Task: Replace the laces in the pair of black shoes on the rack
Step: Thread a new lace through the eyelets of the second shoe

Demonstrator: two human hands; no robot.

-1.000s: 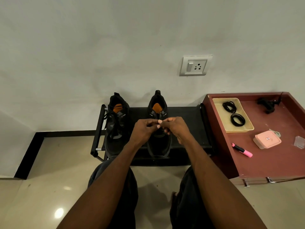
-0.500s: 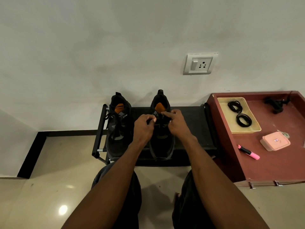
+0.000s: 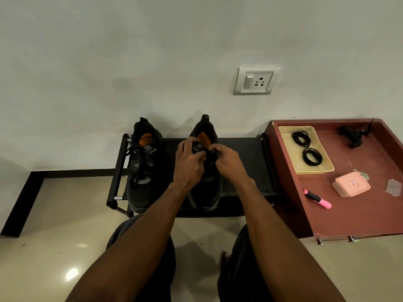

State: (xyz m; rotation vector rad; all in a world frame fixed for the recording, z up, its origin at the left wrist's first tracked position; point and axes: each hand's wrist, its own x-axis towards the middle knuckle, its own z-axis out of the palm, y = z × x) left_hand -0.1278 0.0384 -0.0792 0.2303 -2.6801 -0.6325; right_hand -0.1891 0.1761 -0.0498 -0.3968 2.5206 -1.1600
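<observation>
Two black shoes with orange insoles stand side by side on a low black rack (image 3: 244,147) against the wall. The left shoe (image 3: 145,168) has its black lace threaded and loose. Over the right shoe (image 3: 205,192) both my hands work at the tongue and top eyelets. My left hand (image 3: 188,164) grips the tongue area with curled fingers. My right hand (image 3: 226,162) pinches a black lace at the shoe's right side. The lace itself is mostly hidden by my fingers. Two coiled black laces (image 3: 301,138) lie in a beige tray (image 3: 325,168).
A maroon table (image 3: 359,216) stands right of the rack, with the tray, a pink highlighter (image 3: 318,199), a pink box (image 3: 351,185), keys, a clear plastic piece and a black object at the back. A wall socket (image 3: 256,80) sits above. My knees are below on the glossy floor.
Both hands have moved away from me, from above the shoe's middle up to its tongue and top eyelets. The view has shifted slightly.
</observation>
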